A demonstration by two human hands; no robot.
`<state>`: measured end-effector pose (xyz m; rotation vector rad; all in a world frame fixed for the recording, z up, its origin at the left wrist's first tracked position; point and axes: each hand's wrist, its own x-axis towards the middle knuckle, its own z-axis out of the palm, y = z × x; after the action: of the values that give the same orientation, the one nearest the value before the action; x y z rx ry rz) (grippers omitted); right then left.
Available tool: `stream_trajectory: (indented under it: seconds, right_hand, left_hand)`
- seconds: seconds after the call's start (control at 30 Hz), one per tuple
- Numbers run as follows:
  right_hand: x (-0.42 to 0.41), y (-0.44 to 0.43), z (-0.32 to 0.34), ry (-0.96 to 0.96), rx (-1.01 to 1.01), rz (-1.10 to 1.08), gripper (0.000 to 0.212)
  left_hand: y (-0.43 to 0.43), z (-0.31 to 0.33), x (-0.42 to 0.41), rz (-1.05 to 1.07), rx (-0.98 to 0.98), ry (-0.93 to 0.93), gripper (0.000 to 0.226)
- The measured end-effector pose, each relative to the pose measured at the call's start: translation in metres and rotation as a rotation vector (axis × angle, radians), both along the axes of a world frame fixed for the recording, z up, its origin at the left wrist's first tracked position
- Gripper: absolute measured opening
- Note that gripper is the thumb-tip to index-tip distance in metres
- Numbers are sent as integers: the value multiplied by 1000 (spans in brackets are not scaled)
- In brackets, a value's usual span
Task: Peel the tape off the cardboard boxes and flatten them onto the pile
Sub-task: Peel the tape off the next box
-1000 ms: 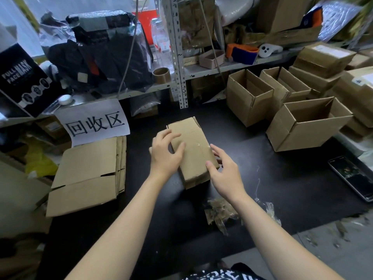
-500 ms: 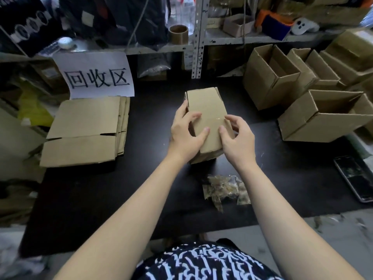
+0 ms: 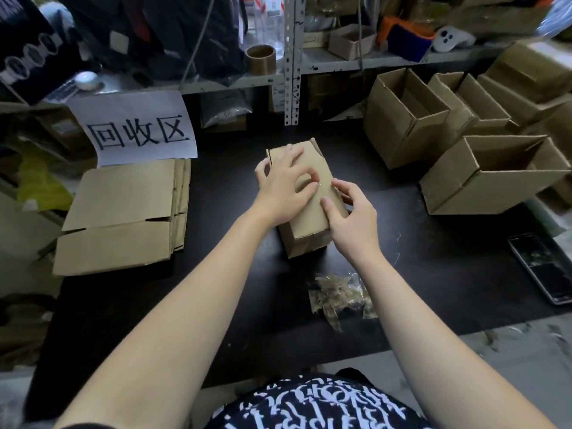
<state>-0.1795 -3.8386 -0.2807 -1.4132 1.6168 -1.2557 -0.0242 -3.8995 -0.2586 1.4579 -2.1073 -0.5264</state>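
A small closed cardboard box (image 3: 311, 212) stands on the black table (image 3: 216, 289) in the middle of the head view. My left hand (image 3: 283, 187) lies over its top and left side, with the fingertips curled at the clear tape along the top. My right hand (image 3: 351, 218) grips the box's right side, thumb pressed on the top face. The pile of flattened boxes (image 3: 120, 212) lies to the left, under a white paper sign (image 3: 136, 128).
Several open cardboard boxes (image 3: 483, 174) lie on their sides at the right. A heap of peeled tape scraps (image 3: 339, 297) sits near the front edge. A phone (image 3: 544, 267) lies at the far right. Cluttered shelves (image 3: 235, 78) run along the back.
The camera has tilted further down. My left hand slid across the box top and its fingers curled at the tape; my right hand closed in on the box's right side.
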Motion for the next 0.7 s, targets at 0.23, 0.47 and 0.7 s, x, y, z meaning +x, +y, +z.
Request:
stream_trajectory:
  seconds: [0.23,0.47,0.7]
  right_hand:
    - [5,-12,-7,-2,-10,5,31]
    - [9,-26,-12,-46,14,8,28]
    - [12,-36,-18,-79,16,-9,25]
  left_hand:
    - [-15,2,1,38,97,-10,9]
    - [-26,-7,1,70,28,22,14]
    - [-32,-16,2,53,-9,40,13]
